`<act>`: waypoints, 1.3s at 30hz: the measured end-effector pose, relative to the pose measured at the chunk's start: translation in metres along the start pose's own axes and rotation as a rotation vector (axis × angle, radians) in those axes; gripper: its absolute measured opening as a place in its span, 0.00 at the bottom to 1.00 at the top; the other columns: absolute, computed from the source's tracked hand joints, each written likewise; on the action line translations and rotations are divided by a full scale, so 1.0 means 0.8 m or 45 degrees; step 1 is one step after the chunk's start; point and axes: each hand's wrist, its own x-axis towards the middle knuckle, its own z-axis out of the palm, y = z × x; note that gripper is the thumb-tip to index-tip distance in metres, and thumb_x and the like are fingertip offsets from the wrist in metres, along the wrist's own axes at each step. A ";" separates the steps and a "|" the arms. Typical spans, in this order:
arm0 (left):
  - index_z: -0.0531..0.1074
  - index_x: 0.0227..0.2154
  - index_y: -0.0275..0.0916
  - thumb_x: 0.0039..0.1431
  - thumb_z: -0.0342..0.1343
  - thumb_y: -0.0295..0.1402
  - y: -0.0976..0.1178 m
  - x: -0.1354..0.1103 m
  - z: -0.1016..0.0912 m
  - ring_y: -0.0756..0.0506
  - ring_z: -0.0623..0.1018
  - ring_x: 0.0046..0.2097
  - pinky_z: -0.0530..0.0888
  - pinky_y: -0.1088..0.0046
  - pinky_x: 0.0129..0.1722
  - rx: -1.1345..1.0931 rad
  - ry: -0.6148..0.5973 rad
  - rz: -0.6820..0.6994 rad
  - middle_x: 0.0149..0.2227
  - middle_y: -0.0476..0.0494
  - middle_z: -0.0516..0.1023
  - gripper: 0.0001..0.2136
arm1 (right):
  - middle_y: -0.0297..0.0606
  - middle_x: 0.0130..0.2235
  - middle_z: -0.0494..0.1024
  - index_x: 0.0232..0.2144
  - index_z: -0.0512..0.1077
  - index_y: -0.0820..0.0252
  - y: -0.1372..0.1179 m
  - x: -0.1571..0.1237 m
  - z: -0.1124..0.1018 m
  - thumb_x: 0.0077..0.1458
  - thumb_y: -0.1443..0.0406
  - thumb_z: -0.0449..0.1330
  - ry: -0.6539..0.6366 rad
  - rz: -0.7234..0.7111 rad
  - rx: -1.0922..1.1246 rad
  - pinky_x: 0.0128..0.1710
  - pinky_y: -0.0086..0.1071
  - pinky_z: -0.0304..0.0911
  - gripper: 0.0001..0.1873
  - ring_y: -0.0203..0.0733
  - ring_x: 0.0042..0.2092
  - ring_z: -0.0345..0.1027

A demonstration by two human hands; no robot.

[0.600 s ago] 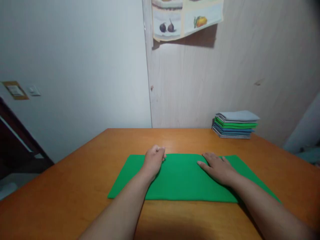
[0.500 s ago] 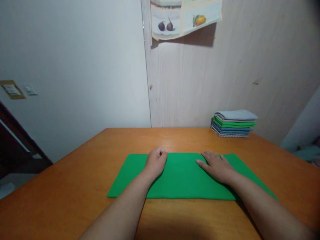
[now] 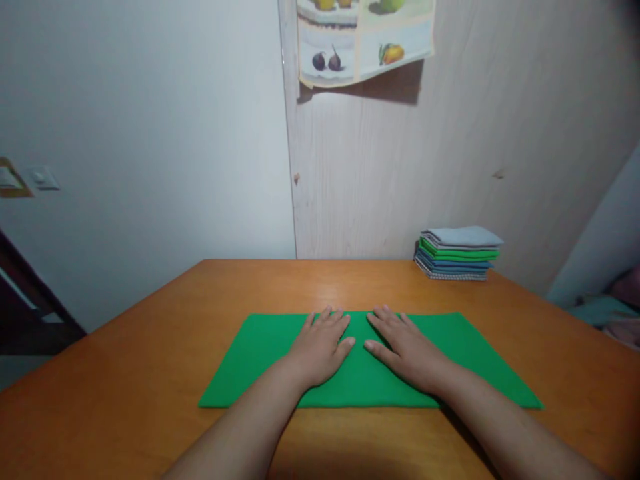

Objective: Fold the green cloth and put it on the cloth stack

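A green cloth [image 3: 480,360], folded into a long flat rectangle, lies across the table in front of me. My left hand [image 3: 323,347] rests palm down on it, left of the middle, with its fingers spread toward the far edge. On the other side of the middle, my right hand [image 3: 407,350] is also flat on the cloth, fingers apart and pointing away from me. The two thumbs point at each other with a small gap of green between them. Neither hand grips anything.
A stack of folded cloths [image 3: 457,253], grey, green, blue and checked, stands at the table's far right corner. The wooden table [image 3: 135,340] meets a wall behind. A poster with painted fruit [image 3: 345,47] hangs there. A light switch [image 3: 44,177] is at the left.
My left hand has gone from a closed fist to lying flat with fingers spread. My right hand has slid left, closer to it. The view has shifted slightly.
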 end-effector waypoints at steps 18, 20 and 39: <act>0.54 0.68 0.45 0.65 0.33 0.59 0.006 0.002 -0.004 0.34 0.52 0.70 0.49 0.42 0.66 0.104 -0.113 -0.211 0.70 0.45 0.52 0.35 | 0.44 0.71 0.48 0.70 0.49 0.56 0.004 0.009 0.005 0.58 0.35 0.36 -0.076 0.363 -0.072 0.67 0.55 0.32 0.48 0.54 0.71 0.37; 0.54 0.68 0.44 0.65 0.32 0.59 0.008 0.002 -0.005 0.34 0.53 0.70 0.49 0.42 0.66 0.108 -0.110 -0.233 0.70 0.45 0.52 0.35 | 0.45 0.71 0.49 0.70 0.49 0.57 0.007 0.011 0.007 0.58 0.35 0.36 -0.068 0.405 -0.078 0.67 0.55 0.31 0.48 0.53 0.71 0.37; 0.55 0.67 0.39 0.69 0.38 0.37 0.025 0.006 0.001 0.41 0.53 0.70 0.49 0.51 0.69 0.052 0.000 0.034 0.69 0.42 0.56 0.26 | 0.43 0.70 0.49 0.69 0.50 0.65 -0.044 0.012 0.001 0.67 0.48 0.36 -0.004 -0.034 0.121 0.69 0.46 0.35 0.37 0.47 0.71 0.37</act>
